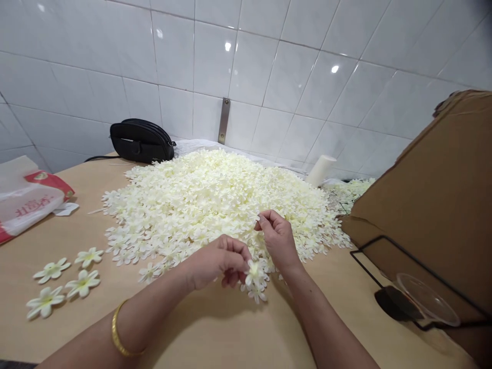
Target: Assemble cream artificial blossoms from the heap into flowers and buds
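Observation:
A broad heap of small cream-white artificial flowers (pixel 215 195) spreads over the table. My left hand (pixel 219 260), at the heap's near edge, pinches a white flower (pixel 253 272) with a pale yellow middle. More blossoms show just below that flower; whether they are joined to it I cannot tell. Close by on the right, my right hand (pixel 277 240) is held over the front of the heap, thumb and forefinger pressed together. Anything between those fingertips is too small to name.
Several larger yellow-centred flowers (pixel 83 283) lie at the left. A red-and-white plastic bag (pixel 33 202) rests behind them. Against the tiled wall sit a black bag (pixel 141 141) and a white roll (pixel 321 170). A cardboard box (pixel 430 205) stands right, beside a black wire frame (pixel 423 279).

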`<state>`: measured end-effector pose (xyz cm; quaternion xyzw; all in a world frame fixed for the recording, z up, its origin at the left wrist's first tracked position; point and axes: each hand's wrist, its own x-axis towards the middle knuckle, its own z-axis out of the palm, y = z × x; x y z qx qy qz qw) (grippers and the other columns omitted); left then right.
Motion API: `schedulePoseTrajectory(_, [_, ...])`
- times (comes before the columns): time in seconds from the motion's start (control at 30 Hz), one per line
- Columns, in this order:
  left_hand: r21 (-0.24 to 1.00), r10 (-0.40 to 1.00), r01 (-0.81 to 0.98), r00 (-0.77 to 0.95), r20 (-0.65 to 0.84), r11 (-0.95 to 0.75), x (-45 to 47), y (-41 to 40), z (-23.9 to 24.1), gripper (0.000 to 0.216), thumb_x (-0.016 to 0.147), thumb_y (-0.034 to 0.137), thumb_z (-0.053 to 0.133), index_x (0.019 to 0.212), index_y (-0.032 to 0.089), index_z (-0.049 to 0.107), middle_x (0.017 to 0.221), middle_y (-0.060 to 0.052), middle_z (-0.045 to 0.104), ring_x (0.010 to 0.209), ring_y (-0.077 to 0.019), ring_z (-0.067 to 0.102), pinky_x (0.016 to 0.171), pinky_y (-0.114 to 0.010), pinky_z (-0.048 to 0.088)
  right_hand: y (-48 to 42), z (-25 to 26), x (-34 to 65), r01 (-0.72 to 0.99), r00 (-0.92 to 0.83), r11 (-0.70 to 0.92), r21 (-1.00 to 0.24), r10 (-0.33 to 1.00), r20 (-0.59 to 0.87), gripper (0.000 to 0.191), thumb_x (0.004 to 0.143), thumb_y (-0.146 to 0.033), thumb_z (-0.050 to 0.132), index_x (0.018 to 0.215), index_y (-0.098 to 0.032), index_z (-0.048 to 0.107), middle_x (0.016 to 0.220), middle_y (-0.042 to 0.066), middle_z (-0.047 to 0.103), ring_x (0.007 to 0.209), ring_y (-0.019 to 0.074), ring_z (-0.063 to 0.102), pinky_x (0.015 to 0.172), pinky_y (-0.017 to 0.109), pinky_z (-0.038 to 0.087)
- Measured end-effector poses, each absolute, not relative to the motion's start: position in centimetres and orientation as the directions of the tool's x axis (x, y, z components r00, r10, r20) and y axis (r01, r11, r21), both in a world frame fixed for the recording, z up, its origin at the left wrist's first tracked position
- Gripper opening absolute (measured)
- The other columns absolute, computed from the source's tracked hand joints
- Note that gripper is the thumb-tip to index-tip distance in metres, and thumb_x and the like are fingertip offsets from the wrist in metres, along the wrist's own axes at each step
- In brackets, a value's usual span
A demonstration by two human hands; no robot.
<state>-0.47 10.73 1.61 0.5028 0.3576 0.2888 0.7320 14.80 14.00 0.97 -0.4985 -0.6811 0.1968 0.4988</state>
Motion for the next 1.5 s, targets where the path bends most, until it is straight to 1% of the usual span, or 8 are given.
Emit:
schedulePoseTrajectory(0.13, [0.940, 0.679, 0.020, 0.686, -0.261, 0.341, -0.1, 10.4, 1.4, 0.004, 0.055, 0.011, 0.055, 0.056, 0.012, 0.059, 0.044, 0.001, 0.058, 0.030, -0.0051, 0.044, 0.032, -0.015, 0.034, 14.4, 0.3, 14.5, 0.621, -0.018, 0.471, -0.626, 0.808, 0.589, 0.018, 0.081, -0.022, 0.038, 0.066, -0.018, 0.046, 0.061, 0.000, 0.046, 0.059, 0.0140, 0.042, 0.059, 0.028, 0.033])
schedulePoseTrajectory(0.27, [0.922, 0.762, -0.139, 0.614, -0.206, 0.361, -0.3, 10.7, 1.5, 0.004, 0.056, 0.011, 0.055, 0.058, 0.014, 0.056, 0.041, 0.003, 0.055, 0.031, -0.0064, 0.045, 0.031, -0.015, 0.032, 14.6, -0.4, 13.6, 0.678, -0.140, 0.542, -0.496, 0.759, 0.636, 0.019, 0.079, -0.019, 0.040, 0.064, -0.018, 0.051, 0.064, 0.003, 0.050, 0.065, 0.0172, 0.043, 0.066, 0.032, 0.033])
schedulePoseTrajectory(0.37, [0.884, 0.852, -0.314, 0.499, -0.157, 0.347, -0.7, 11.2, 1.7, 0.005, 0.059, 0.012, 0.057, 0.060, 0.014, 0.053, 0.046, 0.001, 0.056, 0.033, -0.0064, 0.045, 0.031, -0.015, 0.030, 14.4, -0.3, 13.4, 0.688, -0.173, 0.566, -0.455, 0.736, 0.654, 0.019, 0.082, -0.019, 0.039, 0.072, -0.017, 0.056, 0.071, 0.006, 0.056, 0.071, 0.0181, 0.047, 0.069, 0.032, 0.035])
schedulePoseTrajectory(0.47, [0.836, 0.927, -0.448, 0.332, -0.175, 0.318, -1.1, 11.6, 1.9, 0.010, 0.063, 0.014, 0.057, 0.061, 0.015, 0.048, 0.049, -0.001, 0.057, 0.037, -0.0059, 0.047, 0.035, -0.014, 0.033, 13.7, 0.4, 13.6, 0.652, -0.109, 0.567, -0.504, 0.727, 0.678, 0.021, 0.085, -0.021, 0.037, 0.082, -0.016, 0.057, 0.077, 0.006, 0.058, 0.074, 0.0168, 0.051, 0.071, 0.030, 0.038])
schedulePoseTrajectory(0.6, [0.841, 0.959, -0.474, 0.225, -0.171, 0.261, -1.4, 11.8, 1.8, 0.012, 0.067, 0.017, 0.059, 0.064, 0.015, 0.048, 0.052, 0.000, 0.057, 0.040, -0.0054, 0.048, 0.039, -0.014, 0.035, 12.5, 1.5, 13.5, 0.492, -0.058, 0.593, -0.637, 0.753, 0.656, 0.019, 0.087, -0.022, 0.038, 0.081, -0.017, 0.056, 0.072, 0.003, 0.055, 0.069, 0.0141, 0.052, 0.065, 0.026, 0.041])
schedulePoseTrajectory(0.8, [0.872, 0.977, -0.463, 0.202, -0.073, 0.161, -1.3, 11.8, 1.5, 0.012, 0.066, 0.020, 0.065, 0.066, 0.013, 0.055, 0.055, 0.000, 0.058, 0.045, -0.0061, 0.050, 0.043, -0.017, 0.036, 11.7, 1.5, 12.8, 0.516, -0.267, 0.715, -0.472, 0.658, 0.704, 0.012, 0.082, -0.017, 0.047, 0.086, -0.018, 0.058, 0.080, 0.006, 0.056, 0.077, 0.0169, 0.052, 0.069, 0.030, 0.042])
schedulePoseTrajectory(1.1, [0.854, 0.963, -0.485, 0.262, -0.062, 0.187, -1.2, 12.0, 1.3, 0.016, 0.068, 0.025, 0.067, 0.067, 0.011, 0.059, 0.061, -0.003, 0.060, 0.050, -0.0080, 0.053, 0.048, -0.019, 0.040, 12.1, 1.2, 13.0, 0.527, -0.265, 0.673, -0.519, 0.711, 0.652, 0.017, 0.083, -0.014, 0.042, 0.079, -0.017, 0.058, 0.073, 0.004, 0.057, 0.069, 0.0145, 0.053, 0.064, 0.025, 0.041])
schedulePoseTrajectory(1.5, [0.841, 0.964, -0.495, 0.241, -0.111, 0.220, -1.0, 11.7, 1.3, 0.011, 0.062, 0.014, 0.066, 0.068, 0.012, 0.056, 0.056, -0.002, 0.060, 0.047, -0.0083, 0.053, 0.046, -0.019, 0.040, 12.0, 0.9, 12.8, 0.583, -0.252, 0.633, -0.510, 0.737, 0.627, 0.021, 0.083, -0.015, 0.037, 0.069, -0.018, 0.052, 0.064, 0.001, 0.050, 0.061, 0.0130, 0.047, 0.057, 0.024, 0.035])
